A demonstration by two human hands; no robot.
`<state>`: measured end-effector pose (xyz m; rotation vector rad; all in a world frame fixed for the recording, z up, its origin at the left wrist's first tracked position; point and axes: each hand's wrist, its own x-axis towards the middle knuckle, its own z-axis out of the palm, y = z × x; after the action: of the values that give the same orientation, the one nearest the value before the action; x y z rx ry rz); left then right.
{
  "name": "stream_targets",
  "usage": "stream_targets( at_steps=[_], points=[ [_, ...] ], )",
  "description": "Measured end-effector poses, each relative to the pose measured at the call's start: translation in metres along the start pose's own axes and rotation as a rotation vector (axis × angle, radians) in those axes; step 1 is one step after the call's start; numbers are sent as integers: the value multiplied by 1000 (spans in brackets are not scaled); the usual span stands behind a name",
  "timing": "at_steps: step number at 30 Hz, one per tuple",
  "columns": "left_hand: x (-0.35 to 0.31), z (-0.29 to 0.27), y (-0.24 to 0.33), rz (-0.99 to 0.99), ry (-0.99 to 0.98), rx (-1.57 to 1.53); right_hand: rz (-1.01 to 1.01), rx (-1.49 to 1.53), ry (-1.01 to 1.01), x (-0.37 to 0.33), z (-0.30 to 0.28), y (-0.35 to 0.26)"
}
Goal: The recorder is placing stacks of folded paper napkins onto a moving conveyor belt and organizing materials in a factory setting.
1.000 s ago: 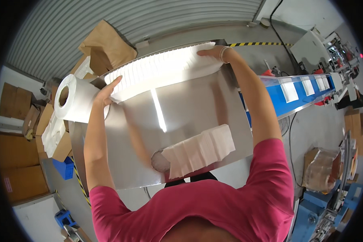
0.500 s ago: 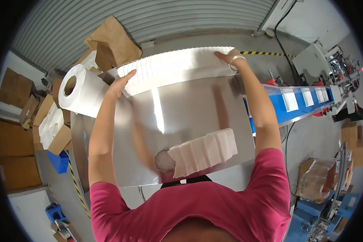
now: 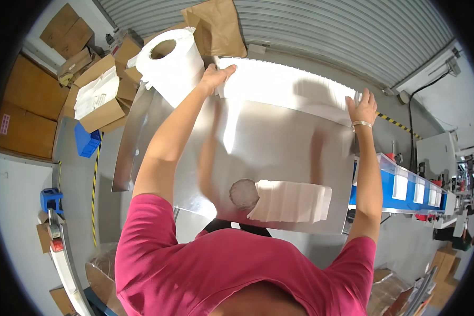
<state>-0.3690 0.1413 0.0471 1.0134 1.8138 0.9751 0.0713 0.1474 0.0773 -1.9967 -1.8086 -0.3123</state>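
A long row of white folded sheets (image 3: 279,79) stands along the far edge of a shiny metal tabletop (image 3: 279,142). My left hand (image 3: 215,79) grips the row's left end, its thumb stretched over the front and its other fingers partly hidden. At the opposite end my right hand (image 3: 362,109) rests with fingers spread, touching the last sheets. A big white roll (image 3: 176,68) with a cardboard core stands just left of my left hand. Nearer to me lie a fanned strip of white folded sheets (image 3: 292,201) and a round greyish disc (image 3: 244,194).
To the right runs a blue conveyor (image 3: 387,189) with clear side walls and several white packets on it. Open cardboard boxes (image 3: 102,110) holding white sheets stand at the left, above a blue bin (image 3: 87,141). A grey ribbed shutter (image 3: 342,42) closes off the back.
The view has turned left, shifting the table and roll rightward in the picture. Both hands stay at the row's ends; the right hand's fingers are now more spread.
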Motion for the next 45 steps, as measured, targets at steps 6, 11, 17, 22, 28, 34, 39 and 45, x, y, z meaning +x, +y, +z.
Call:
stream_targets(
  at_steps=[6, 11, 17, 22, 28, 34, 39, 45],
  points=[
    [-28, -14, 2, 143, -8, -95, -408, 279, 251, -23, -16, -48],
    [-37, -7, 10, 121, -108, -186, -605, 670, -95, -68, -1, -140],
    [-19, -13, 16, -88, -289, -536, -869, 530, -253, -87, 9, -265],
    [-2, -20, 14, -5, -427, -487, -717, 468, -454, -98, 37, -321],
    [-2, -22, 15, -79, -459, -500, -619, 416, -538, -108, 29, -327],
    [-13, -22, 30, 193, -212, 220, -632, 266, -642, -115, 46, -341],
    [-42, -25, 17, 445, -99, 46, -587, 206, -613, -113, 57, -337],
    [-85, -82, -65, -112, 192, -65, -493, 284, -675, -109, 57, -332]
  ],
)
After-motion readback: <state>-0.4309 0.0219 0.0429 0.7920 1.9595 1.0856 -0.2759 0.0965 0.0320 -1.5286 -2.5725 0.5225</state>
